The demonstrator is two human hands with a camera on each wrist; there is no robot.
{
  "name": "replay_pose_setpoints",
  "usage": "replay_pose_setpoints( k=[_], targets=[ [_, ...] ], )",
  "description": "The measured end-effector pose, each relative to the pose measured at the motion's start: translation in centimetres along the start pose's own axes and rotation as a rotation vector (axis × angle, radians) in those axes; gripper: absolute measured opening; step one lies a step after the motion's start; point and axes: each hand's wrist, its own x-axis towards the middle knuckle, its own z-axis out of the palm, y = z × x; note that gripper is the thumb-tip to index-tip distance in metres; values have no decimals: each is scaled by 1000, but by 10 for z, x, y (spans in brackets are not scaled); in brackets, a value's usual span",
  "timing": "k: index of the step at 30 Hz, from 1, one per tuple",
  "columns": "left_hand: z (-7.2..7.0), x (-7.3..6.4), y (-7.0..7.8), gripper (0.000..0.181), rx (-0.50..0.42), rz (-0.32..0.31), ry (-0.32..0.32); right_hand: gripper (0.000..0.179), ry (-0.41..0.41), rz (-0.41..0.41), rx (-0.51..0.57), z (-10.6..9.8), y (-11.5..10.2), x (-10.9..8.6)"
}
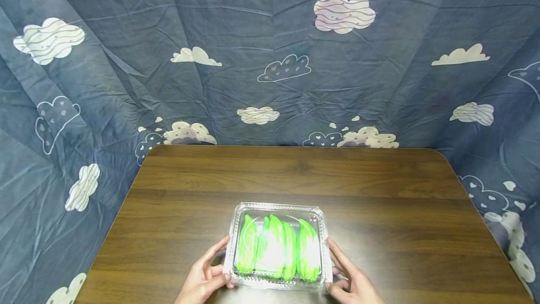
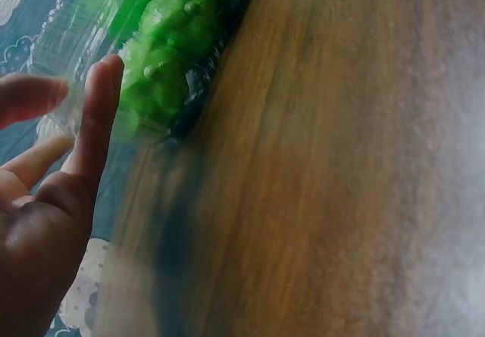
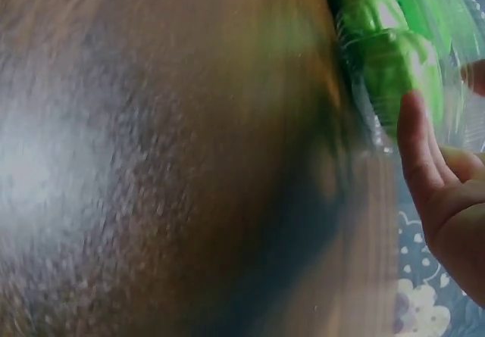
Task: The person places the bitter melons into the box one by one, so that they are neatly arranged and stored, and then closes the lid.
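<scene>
A clear plastic clamshell box (image 1: 279, 206), lid down, is at the near middle of the table. Inside lie several bright green, elongated, ribbed pieces (image 1: 270, 247), side by side; glare hides their exact kind. My left hand (image 1: 203, 276) grips the box's left side, thumb at the near corner. On the opposite side, my right hand (image 1: 352, 278) holds it in the same way. The left wrist view shows the rounded green ends (image 2: 155, 76) through the box wall beside my fingers. Whether the box touches the table cannot be told.
The brown wood-grain table (image 1: 295, 172) has rounded far corners and extends beyond the box to the back and both sides. A blue cloth (image 1: 236, 27) with white cloud prints hangs behind the table and along its sides.
</scene>
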Motion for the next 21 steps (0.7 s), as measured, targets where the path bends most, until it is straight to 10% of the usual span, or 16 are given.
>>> replay_pose_setpoints(
  k=[7, 21],
  targets=[
    [4, 1, 2, 80, 27, -28, 27, 90, -161, -15, 407, -1, 5, 3],
    [7, 1, 8, 82, 70, -143, 78, 91, -147, 49, 396, 0, -3, 5]
  ],
)
